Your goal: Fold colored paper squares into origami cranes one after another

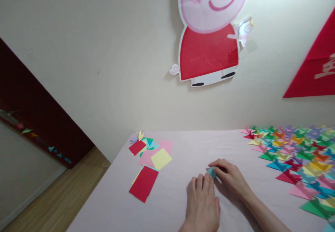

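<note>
Light-blue paper (212, 173) sits pinched by the right hand (231, 177); the left hand (203, 202) is palm-down, unclenched over the pink cloth (193, 151), fingertips at the paper's edge

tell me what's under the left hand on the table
At the fingertips of the left hand, part of a small light-blue paper piece shows. Pale pink cloth surrounds the hand. Whatever lies beneath the palm is covered, so I can't tell.
</note>
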`<state>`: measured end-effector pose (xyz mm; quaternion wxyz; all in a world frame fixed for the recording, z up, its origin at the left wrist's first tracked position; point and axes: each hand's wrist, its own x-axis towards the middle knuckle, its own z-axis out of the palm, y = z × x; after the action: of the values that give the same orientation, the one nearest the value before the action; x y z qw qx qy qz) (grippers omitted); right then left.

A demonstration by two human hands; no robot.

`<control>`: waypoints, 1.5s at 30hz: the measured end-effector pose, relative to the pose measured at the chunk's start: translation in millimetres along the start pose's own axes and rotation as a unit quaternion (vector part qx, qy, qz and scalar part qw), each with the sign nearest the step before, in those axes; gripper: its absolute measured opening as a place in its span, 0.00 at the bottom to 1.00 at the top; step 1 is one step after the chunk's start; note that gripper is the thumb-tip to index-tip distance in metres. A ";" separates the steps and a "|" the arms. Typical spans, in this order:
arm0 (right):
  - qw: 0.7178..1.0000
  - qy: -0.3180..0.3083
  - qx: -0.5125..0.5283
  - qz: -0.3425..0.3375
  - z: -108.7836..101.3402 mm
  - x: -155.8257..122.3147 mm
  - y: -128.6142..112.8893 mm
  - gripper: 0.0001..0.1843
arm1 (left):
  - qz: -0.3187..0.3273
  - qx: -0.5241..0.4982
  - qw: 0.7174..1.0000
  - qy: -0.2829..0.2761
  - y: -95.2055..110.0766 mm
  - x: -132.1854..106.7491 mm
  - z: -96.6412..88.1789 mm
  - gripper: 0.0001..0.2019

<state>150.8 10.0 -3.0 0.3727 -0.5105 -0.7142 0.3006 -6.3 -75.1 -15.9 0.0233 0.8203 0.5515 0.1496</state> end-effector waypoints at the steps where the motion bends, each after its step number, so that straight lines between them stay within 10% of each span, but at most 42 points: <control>1: 1.000 0.002 0.002 0.001 -0.3 0.0 1.5 0.12 | 0.001 0.001 1.000 0.001 0.1 0.3 -0.8 0.27; 45: 0.949 0.052 -0.307 -0.039 10.6 4.6 6.8 0.12 | 0.032 0.042 0.999 -0.001 1.1 4.5 -8.2 0.27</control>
<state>144.4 15.9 -13.2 0.2457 -0.5867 -0.7712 0.0249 -6.0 -72.4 -6.9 -0.0153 0.8379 0.5309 0.1258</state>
